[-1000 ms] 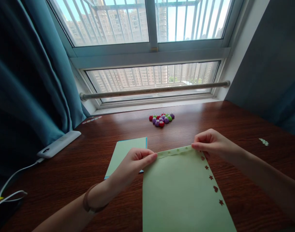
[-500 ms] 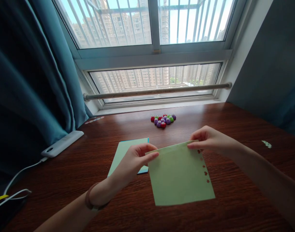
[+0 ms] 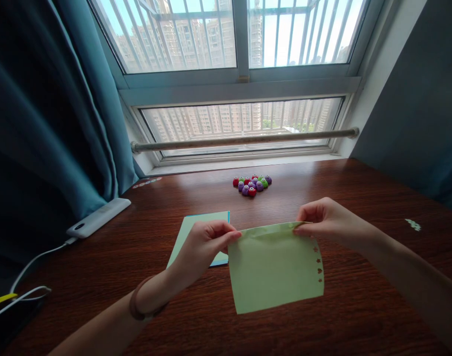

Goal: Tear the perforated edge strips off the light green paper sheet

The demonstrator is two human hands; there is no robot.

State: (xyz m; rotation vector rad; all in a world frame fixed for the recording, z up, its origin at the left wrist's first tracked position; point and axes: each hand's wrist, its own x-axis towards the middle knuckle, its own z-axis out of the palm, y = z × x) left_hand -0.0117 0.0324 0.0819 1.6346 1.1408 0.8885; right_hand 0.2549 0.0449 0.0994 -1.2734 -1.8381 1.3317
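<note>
- Green sheet (image 3: pixel 272 272) between the two hands, spread below and between the pinches; its broad face is turned toward the wearer.
- Left hand (image 3: pixel 203 242): thumb and fingers closed in a pinch on the sheet's upper left corner. Brown wristband (image 3: pixel 137 302) on that wrist.
- Right hand (image 3: pixel 322 220): likewise pinched shut, on the upper edge near the right corner; fingertips partly hidden by the paper.
- Upper edge runs from one pinch to the other, slightly rumpled, rising a little toward the right hand.
- Small cut-outs (image 3: pixel 319 271), stars and a heart among them, run down the sheet's right margin, below the right hand.
- Lower edge hangs over the tabletop (image 3: pixel 278 331); cannot tell whether it touches.
- Pale green paper (image 3: pixel 188 229) with blue edging lies behind the left hand, partly covered by it in this view.
- Cluster of red, purple and green pieces (image 3: pixel 251 185) beyond both hands, toward the window (image 3: pixel 243 89).
- Small pale bits (image 3: pixel 413 225) well to the right of the right hand.
</note>
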